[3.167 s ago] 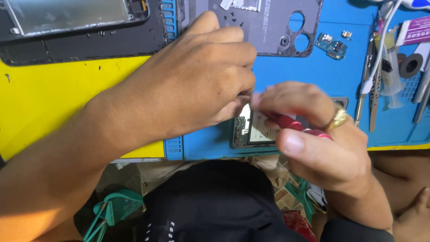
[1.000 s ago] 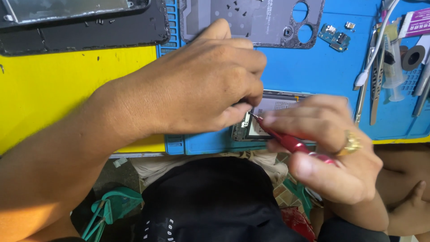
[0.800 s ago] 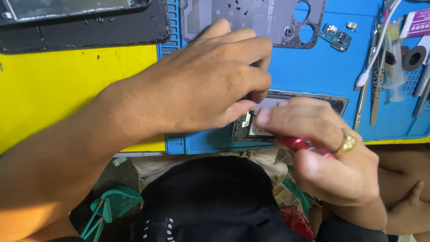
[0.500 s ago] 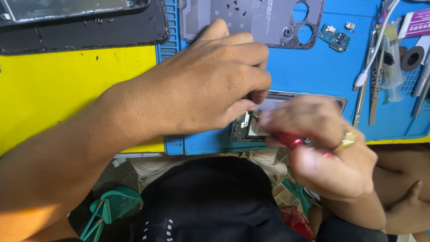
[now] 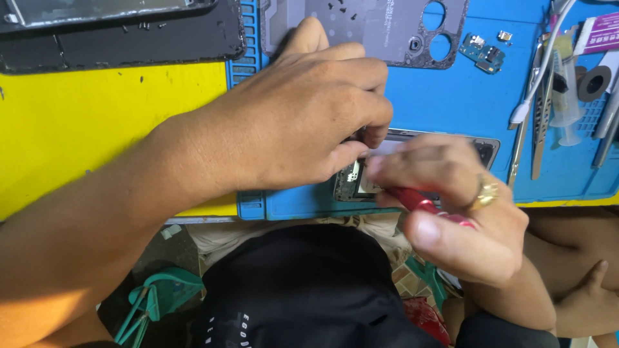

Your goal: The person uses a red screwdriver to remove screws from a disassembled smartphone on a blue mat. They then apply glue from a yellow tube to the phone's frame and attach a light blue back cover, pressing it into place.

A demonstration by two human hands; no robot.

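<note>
Phone pinned under arched hands, screwdriver angled.

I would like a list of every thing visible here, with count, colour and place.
opened phone: one, grey frame, on the blue mat, partly under both hands
screwdriver: one, red, in the right hand
blue mat: one, right half of the table
yellow surface: one, left of the mat
back cover: one, grey, top centre
dark panel: one, black, top left
small circuit board: one, green, top right
tweezers: several, metal, right edge
left hand: one, pressing on the phone
right hand: one, gold ring
</note>
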